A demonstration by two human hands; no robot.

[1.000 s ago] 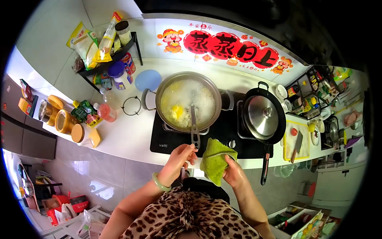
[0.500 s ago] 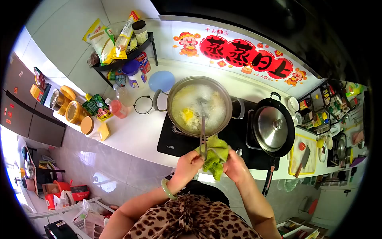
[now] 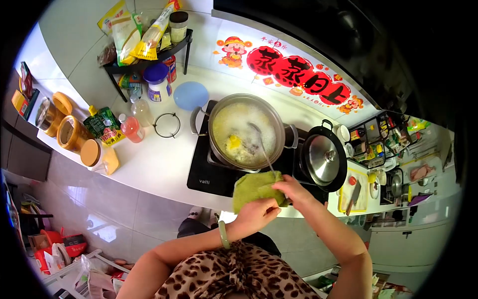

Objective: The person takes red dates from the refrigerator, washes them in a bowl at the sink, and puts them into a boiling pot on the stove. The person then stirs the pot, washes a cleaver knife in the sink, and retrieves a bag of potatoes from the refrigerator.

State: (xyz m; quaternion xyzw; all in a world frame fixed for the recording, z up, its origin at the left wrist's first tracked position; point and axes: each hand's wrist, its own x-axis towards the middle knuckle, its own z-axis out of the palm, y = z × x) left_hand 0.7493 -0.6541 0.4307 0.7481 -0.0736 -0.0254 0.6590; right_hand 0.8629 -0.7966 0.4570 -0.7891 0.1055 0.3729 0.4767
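A wide steel pot (image 3: 214,134) of frothy, bubbling liquid stands on the left burner, with a yellow lump (image 3: 233,142) in it. A metal ladle (image 3: 267,158) leans over the pot's front rim, its bowl partly hidden by foam. My right hand (image 3: 291,192) closes round the ladle's handle end, against a green cloth (image 3: 251,187). My left hand (image 3: 254,218), with a pale bangle at the wrist, has its fingers curled at the cloth's lower edge; its grip there is partly hidden. The cloth spreads in front of the pot, over the counter's front edge.
A lidded black wok (image 3: 323,157) sits on the right burner of the black cooktop (image 3: 204,174). Further right, a knife (image 3: 354,197) lies on a cutting board (image 3: 343,202). Jars, bottles and a wire ring (image 3: 167,125) stand left of the pot. A range hood (image 3: 358,35) hangs above.
The ladle handle has swung rightward, from my left hand to my right. The bunched cloth is now spread out leftward. My left hand has moved slightly down, and the camera view has shifted.
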